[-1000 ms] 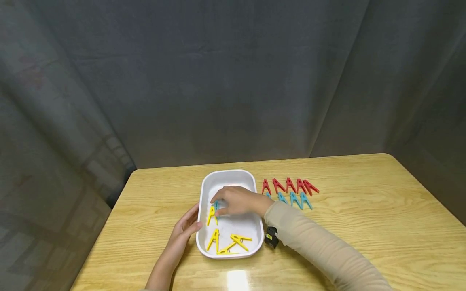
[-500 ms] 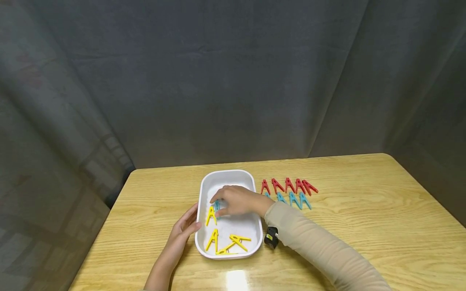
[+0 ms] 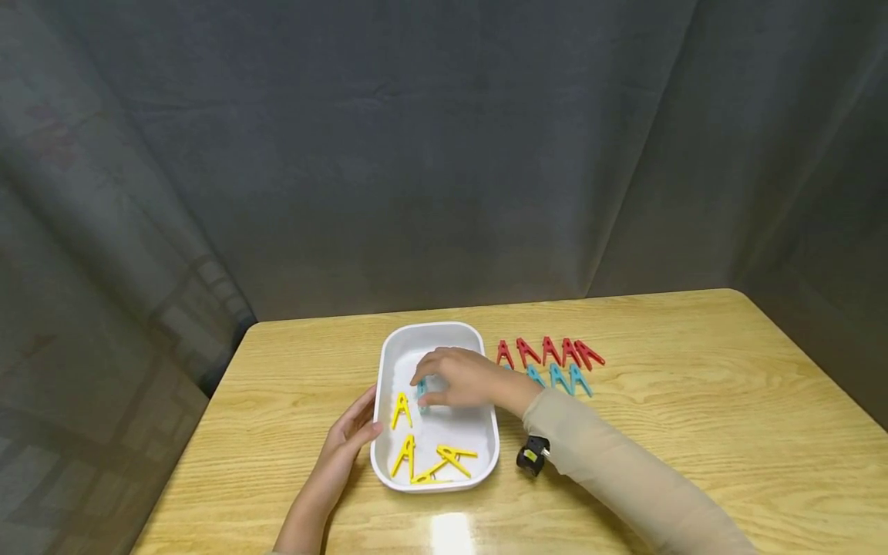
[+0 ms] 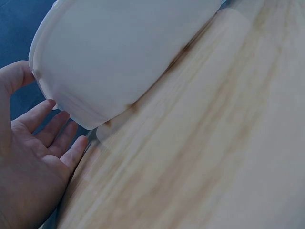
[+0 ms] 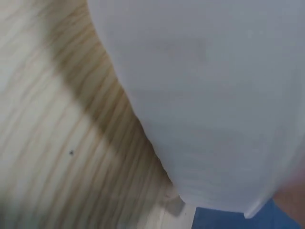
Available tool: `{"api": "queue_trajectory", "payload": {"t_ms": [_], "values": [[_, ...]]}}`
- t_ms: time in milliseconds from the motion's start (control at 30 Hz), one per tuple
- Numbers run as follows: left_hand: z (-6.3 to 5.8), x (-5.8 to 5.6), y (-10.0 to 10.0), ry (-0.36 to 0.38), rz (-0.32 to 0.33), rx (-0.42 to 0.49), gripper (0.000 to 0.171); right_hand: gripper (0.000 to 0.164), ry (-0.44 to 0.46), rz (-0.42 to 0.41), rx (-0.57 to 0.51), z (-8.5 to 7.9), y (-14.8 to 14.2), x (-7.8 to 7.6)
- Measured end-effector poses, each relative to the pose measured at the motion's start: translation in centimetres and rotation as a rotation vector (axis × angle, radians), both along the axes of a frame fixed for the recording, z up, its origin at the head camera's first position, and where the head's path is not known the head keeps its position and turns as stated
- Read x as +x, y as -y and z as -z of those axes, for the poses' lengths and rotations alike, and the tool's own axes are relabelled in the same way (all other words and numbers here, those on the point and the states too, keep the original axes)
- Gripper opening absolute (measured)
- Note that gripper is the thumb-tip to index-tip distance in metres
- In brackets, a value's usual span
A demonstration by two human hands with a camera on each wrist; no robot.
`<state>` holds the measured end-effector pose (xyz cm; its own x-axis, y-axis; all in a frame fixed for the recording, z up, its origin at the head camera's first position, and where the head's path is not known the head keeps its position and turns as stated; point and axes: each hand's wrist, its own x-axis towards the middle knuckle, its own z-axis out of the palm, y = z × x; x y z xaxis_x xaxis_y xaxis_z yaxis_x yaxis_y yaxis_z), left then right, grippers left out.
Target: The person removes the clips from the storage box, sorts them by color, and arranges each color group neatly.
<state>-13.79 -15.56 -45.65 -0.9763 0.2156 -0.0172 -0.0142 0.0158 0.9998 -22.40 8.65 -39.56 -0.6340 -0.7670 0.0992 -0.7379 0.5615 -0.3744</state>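
In the head view my right hand (image 3: pixel 454 379) reaches into a white plastic tray (image 3: pixel 435 487) and pinches a light blue clothespin (image 3: pixel 422 393) between thumb and fingers; part of the clothespin is hidden by them. My left hand (image 3: pixel 344 441) rests against the tray's left side, thumb at the rim and relaxed fingers along the outer wall. The left wrist view shows that hand (image 4: pixel 43 152) with its palm turned up beside the tray. Yellow clothespins lie in the tray: one (image 3: pixel 401 411) near the blue one, another (image 3: pixel 405 455) below it, and a crossed pair (image 3: pixel 452 456) toward the front.
Right of the tray, a row of several red clothespins (image 3: pixel 550 351) lies above a row of blue clothespins (image 3: pixel 559 378), partly covered by my right wrist. A small black device (image 3: pixel 533 455) is at that sleeve. Dark curtain (image 3: pixel 416 193) hangs behind the wooden table (image 3: pixel 694 385).
My right hand has shifted slightly right and up, carrying the blue clothespin away from the yellow one beside it. The left hand stays at the tray's side.
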Motion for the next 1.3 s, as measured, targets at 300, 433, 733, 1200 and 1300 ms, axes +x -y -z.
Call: {"api": "queue_trajectory", "payload": {"t_ms": [300,433,733,1200,1300], "values": [[-0.1,0.0,0.0,0.002,-0.005,0.003,0.060,0.033,0.025,0.047,-0.134,-0.5,-2.5,1.6],[-0.2,0.0,0.0,0.019,-0.013,0.004,0.060,0.032,0.035,0.068,-0.192,-0.7,-3.6,2.4],[-0.1,0.1,-0.1,0.016,-0.021,0.006,0.059,0.025,-0.022,0.123,-0.278,-0.7,-6.0,3.4],[0.1,-0.2,-0.5,0.015,-0.004,0.020,0.058,0.026,-0.042,0.176,-0.369,-1.3,-11.1,5.0],[0.2,-0.2,-0.5,0.010,-0.007,0.017,0.059,0.027,-0.023,0.200,-0.383,-1.2,-12.2,5.3]]}}
